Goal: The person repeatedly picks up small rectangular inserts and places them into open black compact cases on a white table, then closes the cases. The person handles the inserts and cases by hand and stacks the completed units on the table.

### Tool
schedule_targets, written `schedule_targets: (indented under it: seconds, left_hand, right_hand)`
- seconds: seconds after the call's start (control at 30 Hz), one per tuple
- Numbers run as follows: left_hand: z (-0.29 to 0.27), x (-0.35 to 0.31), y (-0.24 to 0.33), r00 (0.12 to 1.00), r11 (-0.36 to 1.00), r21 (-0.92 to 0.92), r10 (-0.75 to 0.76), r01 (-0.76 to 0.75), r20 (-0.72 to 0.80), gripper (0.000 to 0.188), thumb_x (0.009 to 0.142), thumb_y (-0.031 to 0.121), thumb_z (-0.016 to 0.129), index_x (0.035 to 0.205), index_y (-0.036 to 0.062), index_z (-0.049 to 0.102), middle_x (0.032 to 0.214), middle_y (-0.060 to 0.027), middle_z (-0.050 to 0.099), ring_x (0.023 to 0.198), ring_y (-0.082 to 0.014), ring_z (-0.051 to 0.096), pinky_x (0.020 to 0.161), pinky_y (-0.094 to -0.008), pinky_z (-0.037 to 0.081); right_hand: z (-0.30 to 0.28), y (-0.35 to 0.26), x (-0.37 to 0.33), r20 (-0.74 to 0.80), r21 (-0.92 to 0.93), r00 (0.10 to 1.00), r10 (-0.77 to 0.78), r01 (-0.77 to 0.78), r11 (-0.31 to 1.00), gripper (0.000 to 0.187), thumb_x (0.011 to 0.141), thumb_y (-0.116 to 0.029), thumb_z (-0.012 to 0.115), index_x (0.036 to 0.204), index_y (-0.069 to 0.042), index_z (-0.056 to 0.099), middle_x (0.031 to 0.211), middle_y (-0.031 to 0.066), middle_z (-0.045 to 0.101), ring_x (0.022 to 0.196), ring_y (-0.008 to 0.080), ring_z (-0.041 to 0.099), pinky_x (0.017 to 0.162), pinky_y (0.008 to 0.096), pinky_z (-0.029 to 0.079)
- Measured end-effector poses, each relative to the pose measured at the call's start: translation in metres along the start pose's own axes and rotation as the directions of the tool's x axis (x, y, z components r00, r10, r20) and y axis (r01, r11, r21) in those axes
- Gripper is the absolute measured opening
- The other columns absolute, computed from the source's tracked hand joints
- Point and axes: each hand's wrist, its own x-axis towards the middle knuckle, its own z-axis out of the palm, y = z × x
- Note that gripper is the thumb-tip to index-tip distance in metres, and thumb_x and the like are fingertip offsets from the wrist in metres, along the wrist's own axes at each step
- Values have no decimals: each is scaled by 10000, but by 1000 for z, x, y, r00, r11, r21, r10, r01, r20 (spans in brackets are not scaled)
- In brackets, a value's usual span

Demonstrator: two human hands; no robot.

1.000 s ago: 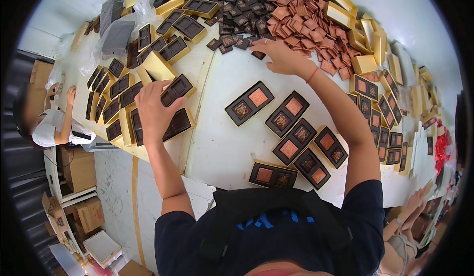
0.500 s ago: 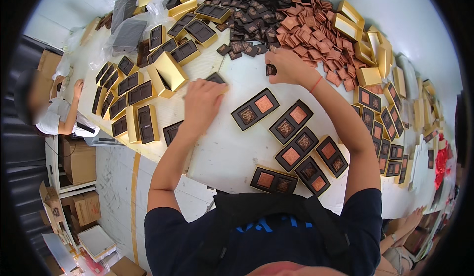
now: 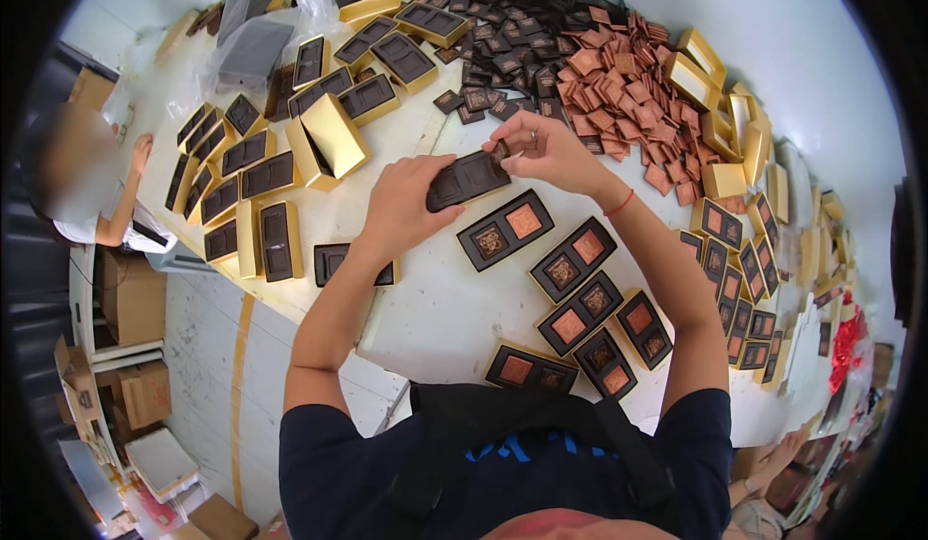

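Note:
My left hand (image 3: 406, 197) is closed on the left end of a shallow box with a black two-compartment insert (image 3: 468, 181), tilted over the table. My right hand (image 3: 556, 155) pinches a small dark square packet (image 3: 500, 150) at the box's right end. Just below lies a filled box (image 3: 506, 231) with one dark and one copper square in it. Several more filled boxes (image 3: 572, 259) spread toward my body. Below my left forearm is another box with an unfilled black insert (image 3: 332, 262), partly hidden by that arm.
Dark squares (image 3: 507, 52) and copper squares (image 3: 619, 90) are heaped at the back. Gold boxes with black inserts (image 3: 269, 175) stand at left; filled boxes (image 3: 735, 279) and gold sleeves (image 3: 698, 81) crowd the right. A co-worker's hand (image 3: 142, 153) rests at the far left edge.
My left hand has brought the box up and to the right. My right hand has moved down and left from the heaps, carrying the dark square packet to the box.

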Motion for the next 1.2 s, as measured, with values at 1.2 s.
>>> schedule_targets:
  seconds: [1.2]
  left_hand:
    - [22,-9,-11,988,981,116,152,-155,29,736,944,285,658,1566,102,310,1580,-104,376,1419,-335,378,1151,-440,345]
  right_hand:
    - [19,-18,-3,-40,-526,998,-50,22,850,107,897,-45,671,996,-28,635,830,72,683,724,169,636,669,302,507]
